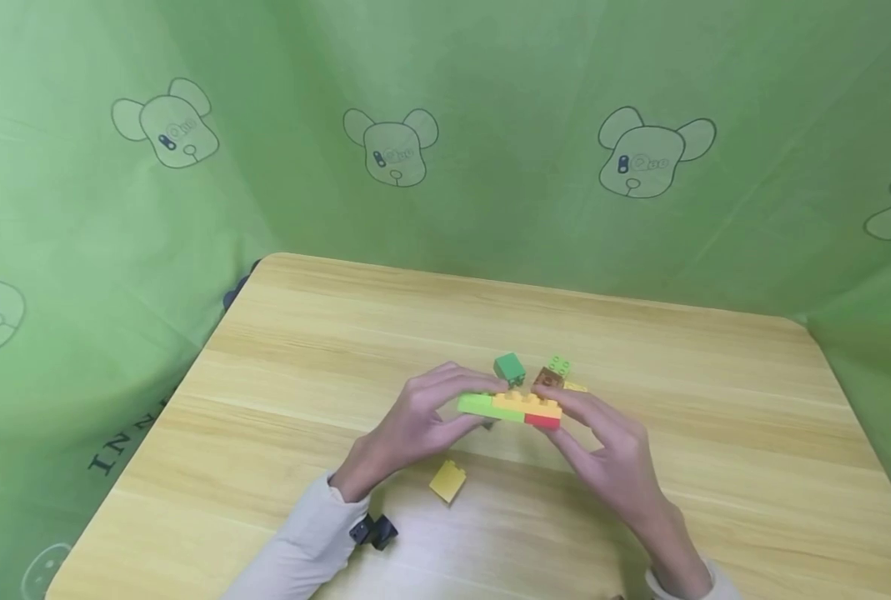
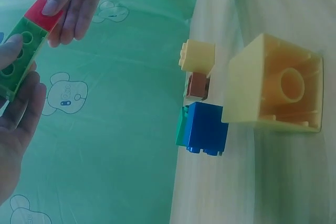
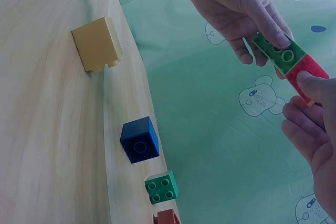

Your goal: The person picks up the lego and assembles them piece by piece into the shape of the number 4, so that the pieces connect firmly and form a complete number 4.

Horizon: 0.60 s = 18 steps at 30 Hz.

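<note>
Raised above the table, a joined row of toy building bricks is held at both ends. Its yellow-orange brick (image 1: 538, 405) lies on top, with light green bricks (image 1: 478, 406) at the left and a red brick (image 1: 542, 421) below right. My left hand (image 1: 413, 418) pinches the green end, thumb below and fingers above. At the other end my right hand (image 1: 616, 454) pinches the red and yellow-orange part between thumb and fingers. Both wrist views show the hollow underside of the green brick (image 2: 22, 56) beside the red one (image 3: 302, 80).
On the wooden table (image 1: 302, 333), a yellow brick (image 1: 448, 481) lies nearest me. Beyond the hands sit a dark green brick (image 1: 509, 368), a brown brick (image 1: 548, 380) and a lime brick (image 1: 560, 366). A blue brick (image 2: 206, 128) shows in the wrist views. Green cloth (image 1: 490, 225) hangs behind.
</note>
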### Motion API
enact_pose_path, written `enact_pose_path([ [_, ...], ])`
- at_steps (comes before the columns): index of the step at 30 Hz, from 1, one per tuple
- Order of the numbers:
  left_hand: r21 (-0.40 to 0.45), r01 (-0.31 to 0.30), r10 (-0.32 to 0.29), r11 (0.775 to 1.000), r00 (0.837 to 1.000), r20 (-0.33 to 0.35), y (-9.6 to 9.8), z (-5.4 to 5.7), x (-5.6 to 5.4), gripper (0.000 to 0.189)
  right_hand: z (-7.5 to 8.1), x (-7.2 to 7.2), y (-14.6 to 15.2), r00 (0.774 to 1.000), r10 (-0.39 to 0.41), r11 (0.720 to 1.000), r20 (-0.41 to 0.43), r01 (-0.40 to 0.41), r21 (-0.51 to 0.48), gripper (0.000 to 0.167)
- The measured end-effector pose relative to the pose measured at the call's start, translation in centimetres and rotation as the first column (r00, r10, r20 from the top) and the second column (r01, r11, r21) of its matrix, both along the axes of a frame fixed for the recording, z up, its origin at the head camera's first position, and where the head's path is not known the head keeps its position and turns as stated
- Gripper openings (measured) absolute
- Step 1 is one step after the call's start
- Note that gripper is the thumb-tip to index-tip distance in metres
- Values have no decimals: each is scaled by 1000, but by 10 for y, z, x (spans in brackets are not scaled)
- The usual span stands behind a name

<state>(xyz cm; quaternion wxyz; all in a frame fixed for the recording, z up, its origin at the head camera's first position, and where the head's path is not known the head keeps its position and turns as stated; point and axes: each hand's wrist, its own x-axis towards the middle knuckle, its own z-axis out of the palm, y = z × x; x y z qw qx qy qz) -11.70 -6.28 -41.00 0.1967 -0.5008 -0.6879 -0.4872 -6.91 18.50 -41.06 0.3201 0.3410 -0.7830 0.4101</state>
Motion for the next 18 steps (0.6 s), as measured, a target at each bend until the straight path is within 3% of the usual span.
enact_pose_path([
  [10,19,27,-27,999,1000,8,-1,1,-1,45,2,0,-3,1000,6,1000,-16,-6,-8,45],
  [18,40,48,-50,998,997,55,-2,2,1,42,4,1,-5,999,25,1000,-27,-25,-16,43],
])
